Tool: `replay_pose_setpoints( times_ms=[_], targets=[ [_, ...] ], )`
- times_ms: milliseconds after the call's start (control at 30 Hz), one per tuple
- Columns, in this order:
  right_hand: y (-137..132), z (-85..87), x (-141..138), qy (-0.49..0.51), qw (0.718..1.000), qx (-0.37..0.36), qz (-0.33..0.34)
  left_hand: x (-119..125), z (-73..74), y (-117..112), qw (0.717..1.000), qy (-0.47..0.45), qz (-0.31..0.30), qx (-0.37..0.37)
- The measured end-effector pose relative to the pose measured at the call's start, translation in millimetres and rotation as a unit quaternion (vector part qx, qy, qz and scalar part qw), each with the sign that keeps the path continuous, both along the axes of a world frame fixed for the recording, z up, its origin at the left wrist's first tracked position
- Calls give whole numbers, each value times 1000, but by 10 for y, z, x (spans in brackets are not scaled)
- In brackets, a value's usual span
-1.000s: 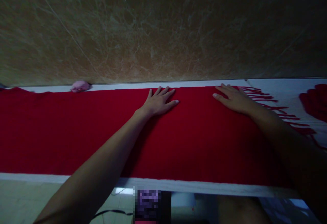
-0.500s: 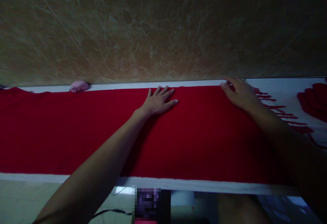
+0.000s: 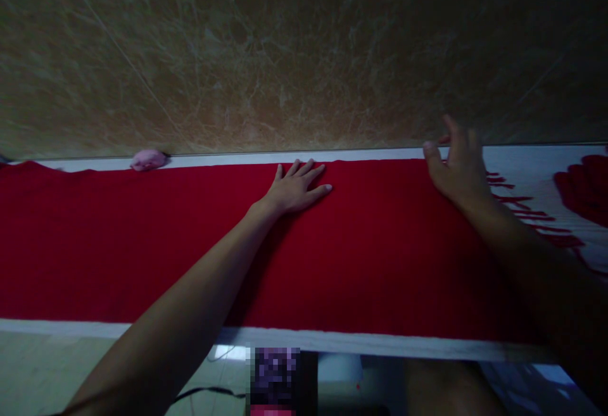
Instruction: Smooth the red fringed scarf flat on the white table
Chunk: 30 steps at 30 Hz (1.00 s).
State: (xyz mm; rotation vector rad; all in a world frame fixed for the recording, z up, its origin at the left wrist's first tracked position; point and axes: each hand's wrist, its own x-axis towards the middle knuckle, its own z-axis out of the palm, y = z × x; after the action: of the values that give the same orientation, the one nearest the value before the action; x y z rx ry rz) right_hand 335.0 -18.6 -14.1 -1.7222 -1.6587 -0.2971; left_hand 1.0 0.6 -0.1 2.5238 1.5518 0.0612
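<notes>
From the head view, see a red scarf (image 3: 370, 245) on the white table (image 3: 522, 157). Looks mostly spread flat, with just a bit left wavy at the back on the far left. Runs long from left to right, fringe (image 3: 534, 216) pointing right. See the left hand (image 3: 295, 191) lying flat on top, fingers wide, gripping nothing; the right hand (image 3: 458, 166) lifted near the fringe, fingers loosely bent, seemingly holding nothing.
</notes>
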Motion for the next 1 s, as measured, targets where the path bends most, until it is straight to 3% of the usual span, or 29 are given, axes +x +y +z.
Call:
replay_pose_setpoints(
  times_ms=[167,333,700,867,1000],
  targets=[
    [93,-87,78,-24,989,-139,37,-1,4,-4,1000,2,0,0],
    [130,-185,125,-34,991,-126,35,1,7,-3,1000,7,-1,3],
    [133,-191,127,-79,990,-96,64,-3,-1,5,1000,2,0,1],
    [161,-252,142,-40,997,-51,42,2,16,-8,1000,-4,4,-9],
    [175,-239,182,-56,994,-59,72,2,16,-13,1000,-4,0,-4]
  ],
)
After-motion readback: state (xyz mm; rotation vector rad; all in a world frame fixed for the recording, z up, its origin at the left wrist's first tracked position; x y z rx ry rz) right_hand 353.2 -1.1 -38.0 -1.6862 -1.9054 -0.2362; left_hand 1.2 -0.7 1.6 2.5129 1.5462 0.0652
